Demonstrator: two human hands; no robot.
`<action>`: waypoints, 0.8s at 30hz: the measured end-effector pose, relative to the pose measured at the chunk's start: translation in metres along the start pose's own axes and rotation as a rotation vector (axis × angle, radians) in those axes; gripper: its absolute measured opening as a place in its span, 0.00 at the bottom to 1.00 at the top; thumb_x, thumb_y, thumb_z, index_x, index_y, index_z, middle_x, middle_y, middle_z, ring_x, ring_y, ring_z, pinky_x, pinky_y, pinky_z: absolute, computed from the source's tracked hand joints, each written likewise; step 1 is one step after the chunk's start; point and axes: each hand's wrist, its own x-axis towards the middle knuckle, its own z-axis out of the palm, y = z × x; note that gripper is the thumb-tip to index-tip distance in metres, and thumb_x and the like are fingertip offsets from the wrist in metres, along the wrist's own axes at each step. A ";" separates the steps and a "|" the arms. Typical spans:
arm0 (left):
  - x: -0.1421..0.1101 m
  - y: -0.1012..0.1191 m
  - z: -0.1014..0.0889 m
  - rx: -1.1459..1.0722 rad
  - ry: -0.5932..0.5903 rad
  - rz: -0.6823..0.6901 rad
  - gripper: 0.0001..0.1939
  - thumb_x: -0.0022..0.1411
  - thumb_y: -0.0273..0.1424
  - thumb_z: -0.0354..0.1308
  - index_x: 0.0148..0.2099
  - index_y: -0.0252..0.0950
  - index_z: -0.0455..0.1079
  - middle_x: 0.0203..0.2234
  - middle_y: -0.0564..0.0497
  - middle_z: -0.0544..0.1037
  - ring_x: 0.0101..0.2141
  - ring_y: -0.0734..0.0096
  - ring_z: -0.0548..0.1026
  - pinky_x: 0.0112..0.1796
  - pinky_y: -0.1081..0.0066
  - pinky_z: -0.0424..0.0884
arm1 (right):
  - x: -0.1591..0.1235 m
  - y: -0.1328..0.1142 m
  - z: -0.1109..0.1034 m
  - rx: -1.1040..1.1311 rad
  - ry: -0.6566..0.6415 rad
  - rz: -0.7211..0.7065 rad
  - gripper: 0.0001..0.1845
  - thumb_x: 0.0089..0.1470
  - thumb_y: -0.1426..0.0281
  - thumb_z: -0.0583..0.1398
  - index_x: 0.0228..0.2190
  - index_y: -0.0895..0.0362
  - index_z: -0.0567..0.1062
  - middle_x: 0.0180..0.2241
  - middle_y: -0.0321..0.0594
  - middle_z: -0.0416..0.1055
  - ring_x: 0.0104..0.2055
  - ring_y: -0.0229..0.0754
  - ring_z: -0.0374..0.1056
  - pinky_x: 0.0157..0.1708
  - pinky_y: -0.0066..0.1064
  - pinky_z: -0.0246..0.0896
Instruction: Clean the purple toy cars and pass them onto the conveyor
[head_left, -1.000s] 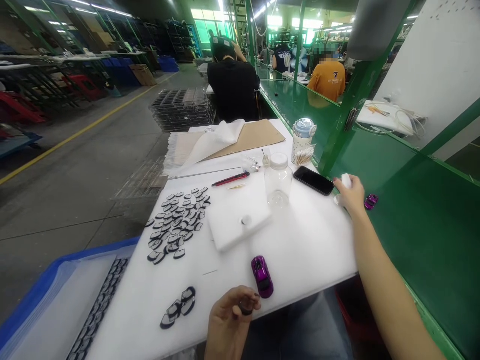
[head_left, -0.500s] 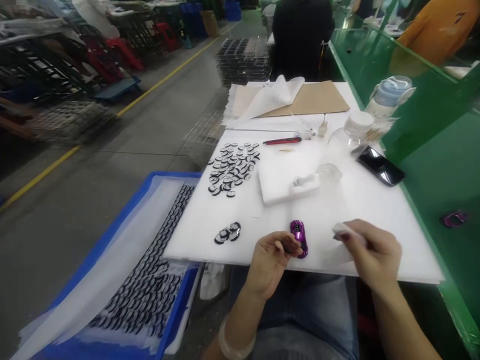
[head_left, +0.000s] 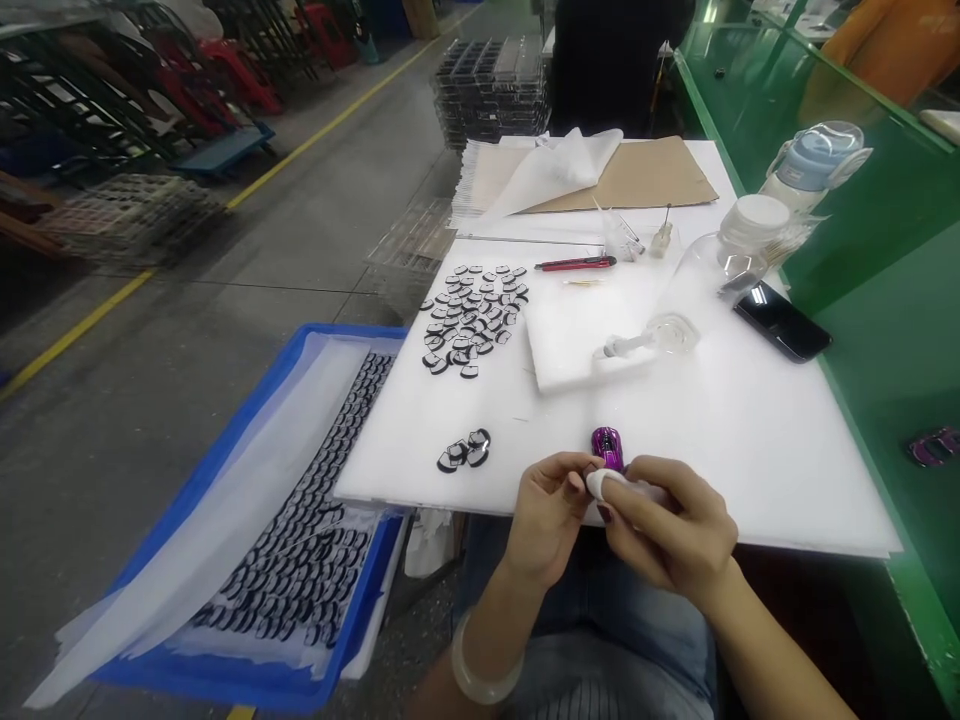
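Note:
My two hands meet at the near edge of the white foam board [head_left: 750, 440]. My right hand [head_left: 667, 525] is closed on a small white pad [head_left: 600, 484]. My left hand [head_left: 551, 510] pinches a small dark piece that is almost hidden by the fingers, and the white pad touches it. A shiny purple toy car [head_left: 608, 447] lies on the board just beyond my fingertips. Three black-and-white flat pieces [head_left: 465, 452] lie to the left of it, and a heap of several such pieces [head_left: 472, 318] lies farther back.
A blue crate [head_left: 300, 690] with rows of the same pieces on white sheets stands at the left. On the board lie a clear jar [head_left: 712, 275], a phone [head_left: 782, 321], a red knife [head_left: 576, 264] and a white foam pad [head_left: 577, 335]. Another purple car [head_left: 934, 445] sits on the green conveyor.
My right hand came back from the conveyor with the white pad and has joined my left hand. The view has dropped down toward my lap.

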 end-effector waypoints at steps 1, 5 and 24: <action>0.000 -0.001 0.000 -0.007 0.000 0.002 0.23 0.37 0.44 0.77 0.31 0.33 0.79 0.24 0.51 0.78 0.27 0.78 0.74 0.32 0.78 0.74 | -0.001 0.001 -0.002 -0.037 -0.013 -0.023 0.10 0.53 0.77 0.61 0.38 0.55 0.77 0.30 0.40 0.69 0.23 0.32 0.61 0.20 0.25 0.63; 0.000 -0.001 -0.001 -0.027 -0.016 0.006 0.23 0.40 0.46 0.76 0.32 0.34 0.79 0.26 0.49 0.80 0.29 0.72 0.77 0.35 0.71 0.77 | -0.005 0.010 -0.020 -0.104 0.004 0.012 0.10 0.53 0.77 0.63 0.38 0.54 0.77 0.32 0.41 0.70 0.25 0.35 0.65 0.21 0.27 0.65; 0.003 -0.008 -0.015 1.474 -0.090 1.052 0.07 0.60 0.32 0.66 0.41 0.35 0.78 0.31 0.48 0.77 0.34 0.68 0.74 0.37 0.68 0.74 | -0.025 0.023 -0.007 0.098 -0.247 0.625 0.06 0.59 0.69 0.62 0.31 0.56 0.78 0.27 0.36 0.71 0.25 0.33 0.66 0.22 0.25 0.58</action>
